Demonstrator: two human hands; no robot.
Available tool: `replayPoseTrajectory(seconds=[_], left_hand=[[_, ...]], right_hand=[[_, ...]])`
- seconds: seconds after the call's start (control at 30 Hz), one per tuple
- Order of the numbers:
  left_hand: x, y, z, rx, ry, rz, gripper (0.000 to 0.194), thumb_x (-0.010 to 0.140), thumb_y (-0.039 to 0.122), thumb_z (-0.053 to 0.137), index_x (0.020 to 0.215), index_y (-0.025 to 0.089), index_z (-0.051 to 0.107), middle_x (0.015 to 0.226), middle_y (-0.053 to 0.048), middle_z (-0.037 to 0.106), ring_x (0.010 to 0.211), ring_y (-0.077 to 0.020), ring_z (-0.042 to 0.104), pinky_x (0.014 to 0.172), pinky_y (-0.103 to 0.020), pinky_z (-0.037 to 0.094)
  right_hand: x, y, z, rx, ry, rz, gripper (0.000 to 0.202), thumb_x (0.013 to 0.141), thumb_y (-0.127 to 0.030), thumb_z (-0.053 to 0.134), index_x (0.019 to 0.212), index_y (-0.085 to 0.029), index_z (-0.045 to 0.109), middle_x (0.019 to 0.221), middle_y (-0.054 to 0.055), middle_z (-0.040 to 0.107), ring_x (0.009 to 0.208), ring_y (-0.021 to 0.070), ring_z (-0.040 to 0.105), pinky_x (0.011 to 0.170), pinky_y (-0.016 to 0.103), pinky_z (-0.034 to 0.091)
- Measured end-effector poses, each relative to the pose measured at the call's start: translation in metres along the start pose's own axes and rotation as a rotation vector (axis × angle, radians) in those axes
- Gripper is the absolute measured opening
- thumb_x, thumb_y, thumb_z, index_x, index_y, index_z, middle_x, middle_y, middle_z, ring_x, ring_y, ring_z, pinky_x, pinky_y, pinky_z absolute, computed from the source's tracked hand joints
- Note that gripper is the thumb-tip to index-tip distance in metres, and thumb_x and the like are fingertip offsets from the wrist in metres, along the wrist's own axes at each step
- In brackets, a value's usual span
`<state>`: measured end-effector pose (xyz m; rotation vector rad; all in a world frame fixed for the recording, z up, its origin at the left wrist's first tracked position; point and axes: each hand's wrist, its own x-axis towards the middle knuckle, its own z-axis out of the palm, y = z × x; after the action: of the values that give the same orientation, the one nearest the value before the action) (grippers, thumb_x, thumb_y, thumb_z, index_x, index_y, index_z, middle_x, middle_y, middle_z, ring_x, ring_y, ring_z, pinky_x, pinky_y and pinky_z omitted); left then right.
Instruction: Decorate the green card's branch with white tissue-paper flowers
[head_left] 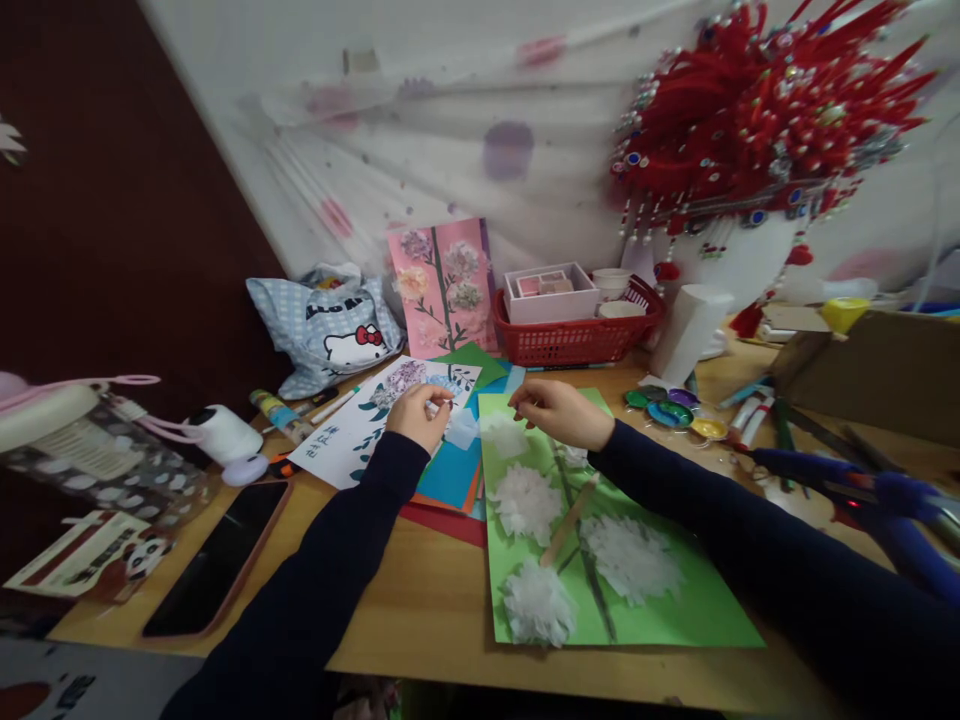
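Observation:
My left hand [421, 415] hovers over the stacked papers with thumb and fingers pinched together. What it may hold is too small to make out. Just beside its fingertips a thin white tissue piece [463, 428] shows against the blue paper [447, 470]. Above the top of the green sheet [694, 610], my right hand [559, 412] is also pinched, its contents not clear. Ruffled white paper flowers [634, 557] lie on that sheet around a dark painted stem [596, 590]. A wooden stick [570, 520] rests slantwise across it.
Behind stand a pink flower picture [427, 320] and a red basket [570, 342] holding a white box. At right are a paint palette [671, 410], a blue glue gun [847, 490] and a red beaded headdress [750, 130]. A phone [217, 560] lies at left.

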<state>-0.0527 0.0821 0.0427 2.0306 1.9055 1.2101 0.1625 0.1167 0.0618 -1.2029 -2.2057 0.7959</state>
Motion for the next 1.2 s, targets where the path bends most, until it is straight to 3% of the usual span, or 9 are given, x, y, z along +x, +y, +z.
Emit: replayPoseTrajectory(seconds=[0.13,0.3,0.43,0.5,0.8,0.93,1.07,1.13,1.2], left_hand=[[0.002,-0.003,-0.007,0.216,-0.105,0.039,0.008,0.071,0.023,0.061,0.075,0.018,0.067,0.076,-0.003,0.063,0.068,-0.0166,0.058,0.067,-0.027,0.046],[0.009,-0.011,-0.021,0.38,-0.051,-0.008,0.012,0.074,0.021,0.057,0.08,0.019,0.067,0.083,-0.004,0.065,0.081,-0.0206,0.061,0.073,-0.029,0.045],[0.012,-0.022,-0.024,0.475,-0.296,-0.106,0.025,0.065,0.038,0.068,0.082,0.02,0.068,0.08,-0.005,0.067,0.079,-0.0229,0.061,0.068,-0.029,0.044],[0.011,-0.026,-0.021,0.505,-0.353,-0.08,0.034,0.061,0.045,0.069,0.085,0.02,0.068,0.081,-0.006,0.068,0.079,-0.0234,0.061,0.066,-0.028,0.044],[0.013,-0.02,-0.029,0.544,-0.423,-0.087,0.021,0.076,0.034,0.054,0.072,0.023,0.071,0.081,-0.006,0.071,0.078,-0.0236,0.063,0.063,-0.028,0.04],[0.013,-0.013,-0.038,0.612,-0.348,-0.131,0.019,0.075,0.031,0.053,0.069,0.022,0.069,0.079,-0.008,0.07,0.078,-0.026,0.063,0.062,-0.03,0.041],[0.012,-0.002,-0.046,0.676,-0.055,-0.163,0.019,0.076,0.029,0.05,0.069,0.019,0.064,0.075,-0.012,0.068,0.077,-0.0304,0.063,0.06,-0.034,0.042],[0.01,0.006,-0.044,0.52,0.087,-0.123,0.016,0.076,0.03,0.051,0.069,0.019,0.061,0.069,-0.008,0.067,0.07,-0.027,0.064,0.059,-0.032,0.043],[0.004,0.015,-0.036,0.257,0.135,0.011,0.014,0.076,0.03,0.054,0.07,0.019,0.059,0.065,-0.004,0.065,0.065,-0.021,0.063,0.06,-0.029,0.045]], right_hand=[[-0.001,-0.004,-0.002,-0.065,0.021,0.007,0.018,0.074,-0.006,0.047,0.082,-0.012,0.062,0.076,0.006,0.069,0.063,0.0123,0.063,0.059,0.02,0.045],[-0.002,-0.003,-0.005,-0.15,0.09,-0.032,0.017,0.074,-0.007,0.049,0.081,-0.013,0.064,0.08,0.006,0.069,0.068,0.0127,0.061,0.063,0.021,0.044],[-0.002,-0.004,-0.005,-0.16,0.089,-0.033,0.017,0.074,-0.007,0.05,0.08,-0.014,0.064,0.081,0.006,0.069,0.069,0.0127,0.061,0.062,0.02,0.043],[-0.003,-0.004,-0.005,-0.162,0.083,-0.033,0.016,0.073,-0.007,0.051,0.08,-0.014,0.064,0.082,0.006,0.069,0.069,0.0129,0.061,0.062,0.02,0.042],[-0.003,-0.003,-0.004,-0.181,0.084,-0.046,0.015,0.074,-0.01,0.051,0.08,-0.015,0.064,0.078,0.004,0.069,0.066,0.0125,0.06,0.06,0.02,0.042],[-0.004,-0.003,-0.003,-0.158,0.102,-0.063,0.015,0.073,-0.009,0.051,0.078,-0.014,0.064,0.076,0.005,0.068,0.065,0.0129,0.06,0.06,0.021,0.041],[-0.004,-0.008,-0.001,-0.011,0.139,-0.08,0.015,0.072,-0.008,0.05,0.078,-0.014,0.062,0.072,0.004,0.066,0.063,0.0129,0.058,0.058,0.022,0.042],[-0.005,-0.014,0.001,0.167,0.117,-0.062,0.008,0.075,-0.013,0.051,0.078,-0.015,0.059,0.071,0.004,0.065,0.062,0.0128,0.058,0.057,0.022,0.043],[-0.008,-0.024,0.002,0.464,0.024,0.034,0.01,0.082,-0.023,0.05,0.079,-0.016,0.056,0.074,0.005,0.064,0.062,0.0132,0.06,0.057,0.024,0.046]])
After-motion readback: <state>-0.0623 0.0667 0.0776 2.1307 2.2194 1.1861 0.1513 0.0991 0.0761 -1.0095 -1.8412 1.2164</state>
